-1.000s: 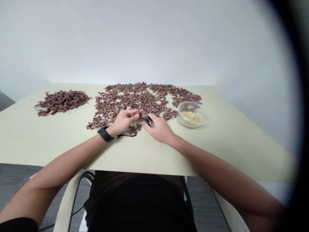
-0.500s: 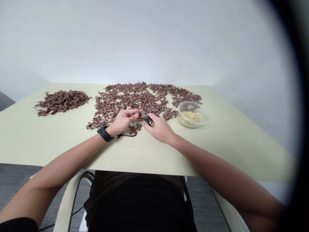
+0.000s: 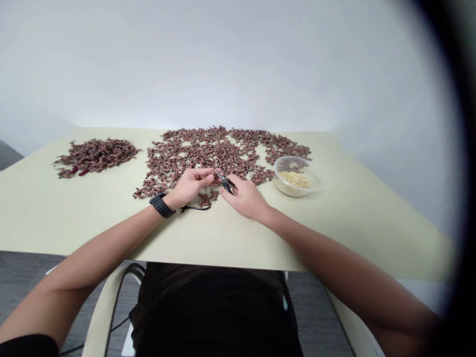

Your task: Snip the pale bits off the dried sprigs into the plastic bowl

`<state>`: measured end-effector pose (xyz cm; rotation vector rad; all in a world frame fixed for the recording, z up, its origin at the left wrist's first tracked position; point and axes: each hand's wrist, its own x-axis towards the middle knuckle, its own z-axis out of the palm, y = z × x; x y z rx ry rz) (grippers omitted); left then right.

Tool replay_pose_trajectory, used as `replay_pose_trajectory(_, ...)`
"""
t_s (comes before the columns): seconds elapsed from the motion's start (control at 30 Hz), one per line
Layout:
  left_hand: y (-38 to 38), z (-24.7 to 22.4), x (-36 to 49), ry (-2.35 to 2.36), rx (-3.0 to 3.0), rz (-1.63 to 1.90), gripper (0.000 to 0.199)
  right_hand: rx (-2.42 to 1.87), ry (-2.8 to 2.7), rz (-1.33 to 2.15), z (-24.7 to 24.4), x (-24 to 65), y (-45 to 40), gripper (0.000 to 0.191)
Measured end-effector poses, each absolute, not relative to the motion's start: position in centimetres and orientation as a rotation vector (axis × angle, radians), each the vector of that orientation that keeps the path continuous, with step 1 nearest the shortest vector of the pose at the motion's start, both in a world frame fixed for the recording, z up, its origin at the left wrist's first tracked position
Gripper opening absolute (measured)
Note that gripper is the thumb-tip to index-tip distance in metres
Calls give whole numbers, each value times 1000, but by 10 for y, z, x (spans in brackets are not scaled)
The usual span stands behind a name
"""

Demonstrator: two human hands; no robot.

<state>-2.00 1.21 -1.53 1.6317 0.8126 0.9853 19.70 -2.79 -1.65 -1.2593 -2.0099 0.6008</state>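
Many small reddish-brown dried pieces (image 3: 208,148) lie spread over the middle of the pale table (image 3: 230,243). At their near edge my left hand (image 3: 191,186) is closed in a pinch; what sits between its fingertips is too small to name. My right hand (image 3: 243,196) is closed around small pliers or snips (image 3: 226,183) with dark handles. Their metal tips point up and left, right by the left fingertips. A clear round bowl (image 3: 278,186) to the right of my right hand holds yellowish bits (image 3: 295,179).
On the left of the table is a heap of longer dark reddish pieces (image 3: 98,156). A thin black looped item (image 3: 197,208) lies below my left hand. A pale wall stands behind the table, and chair arms (image 3: 102,310) show below its front edge.
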Motion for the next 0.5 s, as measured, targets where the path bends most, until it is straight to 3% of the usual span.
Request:
replay_pose_trajectory(0.17,12,-18,-20,909,1807,1060,37,-1243,-1900,836,-14,192,-31,25)
replay_pose_trajectory(0.4,17,-21,-27,965,2346,1182,36,-952,-1310,2167,0,201,-24,30)
replay_pose_trajectory(0.5,18,-19,-27,1061,2304,1137,36,-972,-1351,2110,-2,204,-18,30)
